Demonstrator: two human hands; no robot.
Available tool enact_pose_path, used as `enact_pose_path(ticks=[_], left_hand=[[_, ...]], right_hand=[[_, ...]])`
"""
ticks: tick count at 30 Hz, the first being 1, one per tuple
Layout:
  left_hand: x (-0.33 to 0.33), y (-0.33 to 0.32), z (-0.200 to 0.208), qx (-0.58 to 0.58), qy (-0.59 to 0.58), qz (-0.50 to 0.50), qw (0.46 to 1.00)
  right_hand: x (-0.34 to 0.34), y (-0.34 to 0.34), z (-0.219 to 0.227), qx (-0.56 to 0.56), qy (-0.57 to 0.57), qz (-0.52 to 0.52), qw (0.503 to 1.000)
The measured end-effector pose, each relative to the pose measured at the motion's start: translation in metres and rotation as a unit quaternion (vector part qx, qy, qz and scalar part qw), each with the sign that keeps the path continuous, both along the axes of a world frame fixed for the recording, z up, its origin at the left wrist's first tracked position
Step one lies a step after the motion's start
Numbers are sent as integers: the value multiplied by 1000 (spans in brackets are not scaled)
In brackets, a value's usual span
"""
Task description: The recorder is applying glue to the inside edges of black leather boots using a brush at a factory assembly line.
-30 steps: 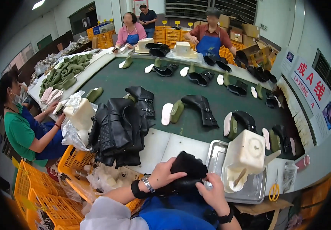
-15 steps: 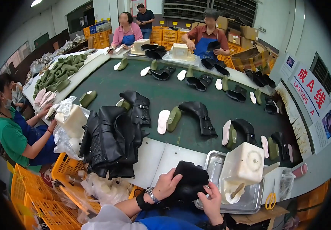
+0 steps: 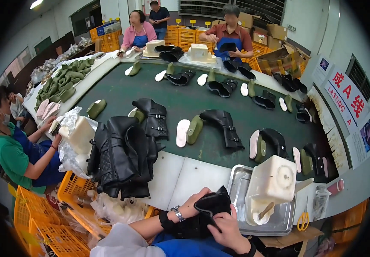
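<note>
I hold a black boot upper [image 3: 200,221] against my blue apron [image 3: 189,248]: left hand [image 3: 190,208] gripping its side, right hand [image 3: 227,229] curled on the edge. Judged mid-handling; completion unclear. Stacked black boots [image 3: 123,158] lie left, untouched.

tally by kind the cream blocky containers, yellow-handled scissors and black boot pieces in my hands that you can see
Cream blocky containers: 4
Yellow-handled scissors: 1
Held black boot piece: 1
Total: 6
</note>
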State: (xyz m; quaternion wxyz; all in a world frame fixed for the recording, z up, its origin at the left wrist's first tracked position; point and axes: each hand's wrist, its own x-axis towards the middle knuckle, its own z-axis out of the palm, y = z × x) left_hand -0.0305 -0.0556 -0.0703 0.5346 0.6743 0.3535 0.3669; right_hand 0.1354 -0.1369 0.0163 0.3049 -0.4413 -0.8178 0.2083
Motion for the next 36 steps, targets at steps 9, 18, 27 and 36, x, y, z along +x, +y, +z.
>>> enact_pose_path(ticks=[9,18,27,36], left_hand=[[2,-16,62,312,246,-59,916],[6,4,59,150,114,-100,977],[-18,18,87,-37,73,-378,922],[-36,32,29,-184,72,-405,893]], right_hand=[[6,25,20,-164,214,-169,948],[4,16,19,-159,183,-14,970],[67,29,37,-47,105,-167,979],[100,-2,20,-205,283,-250,903]])
